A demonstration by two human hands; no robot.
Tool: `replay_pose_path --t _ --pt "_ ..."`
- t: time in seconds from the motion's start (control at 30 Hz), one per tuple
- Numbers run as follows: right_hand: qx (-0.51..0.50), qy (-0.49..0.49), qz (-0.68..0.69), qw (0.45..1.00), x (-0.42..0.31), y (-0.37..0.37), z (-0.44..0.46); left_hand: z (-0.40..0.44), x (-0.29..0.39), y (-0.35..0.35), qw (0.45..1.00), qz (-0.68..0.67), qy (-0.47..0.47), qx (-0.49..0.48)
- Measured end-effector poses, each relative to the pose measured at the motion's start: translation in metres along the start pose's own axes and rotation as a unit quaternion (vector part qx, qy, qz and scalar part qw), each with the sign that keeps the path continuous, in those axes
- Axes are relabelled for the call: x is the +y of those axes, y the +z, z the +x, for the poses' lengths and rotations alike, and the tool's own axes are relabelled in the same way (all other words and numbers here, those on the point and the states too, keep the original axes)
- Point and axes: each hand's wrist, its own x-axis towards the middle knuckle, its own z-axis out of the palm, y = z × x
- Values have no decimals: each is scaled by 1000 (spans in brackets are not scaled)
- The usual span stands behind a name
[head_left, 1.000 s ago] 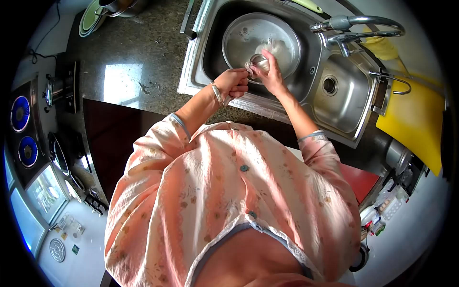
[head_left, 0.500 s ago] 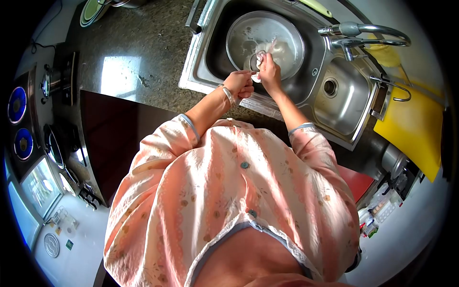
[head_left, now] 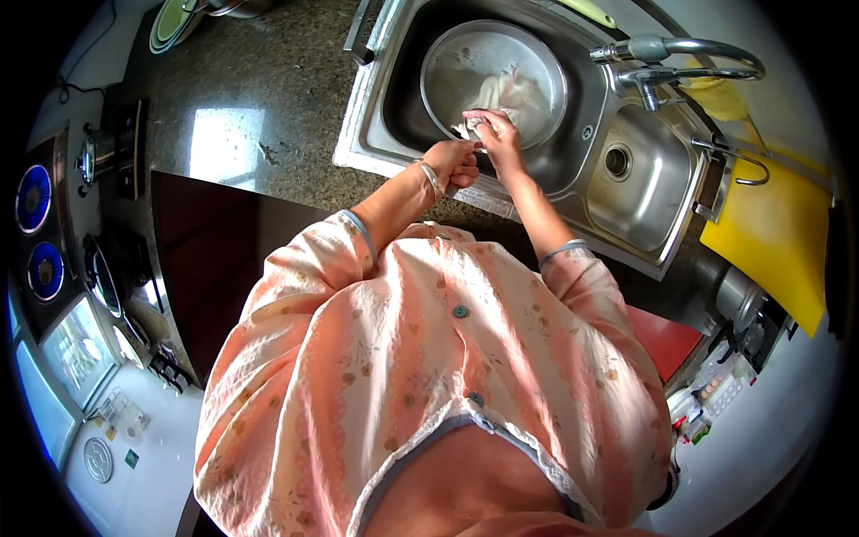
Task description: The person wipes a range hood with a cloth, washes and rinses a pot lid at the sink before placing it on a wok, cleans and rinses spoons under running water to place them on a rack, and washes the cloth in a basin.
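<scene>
A round metal basin (head_left: pixel 557 89) stands in the larger sink bowl, with cloudy water in it. Pale, pinkish-white soft pieces (head_left: pixel 510 91), perhaps raw meat or seafood, lie in the water. Over the basin's near rim, my right hand (head_left: pixel 497 141) is closed around a small pale soft piece (head_left: pixel 471 126), whose exact kind I cannot make out. Close beside it, my left hand (head_left: pixel 450 163) has its fingers curled in, the fingertips meeting near the right hand. What those fingers pinch, if anything, is too small to tell.
To the right is a smaller sink bowl (head_left: pixel 640 192) with a drain, below a chrome faucet (head_left: pixel 667 54). A yellow board (head_left: pixel 774 242) hangs at the far right. Left of the sink runs a dark stone counter (head_left: pixel 304 98). Stacked bowls (head_left: pixel 170 25) stand at its back.
My right hand has turned and drawn slightly nearer to me with the pale piece. More of the pale pieces in the basin now show. The left hand has barely shifted.
</scene>
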Motion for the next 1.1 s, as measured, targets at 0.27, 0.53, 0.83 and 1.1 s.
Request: replay_pose_path --t 0.27,0.53,0.83,1.1 --pt "58 -80 -198 975 4 -4 33 -7 9 -11 987 88 122 58" --pt "-86 -28 -637 766 40 -67 69 -25 23 -57 923 277 248 96" --pt "-17 143 -292 946 72 -48 66 -16 23 -60 938 266 211 71" --pt "-59 39 25 997 -58 -45 16 19 20 -19 933 316 159 68"
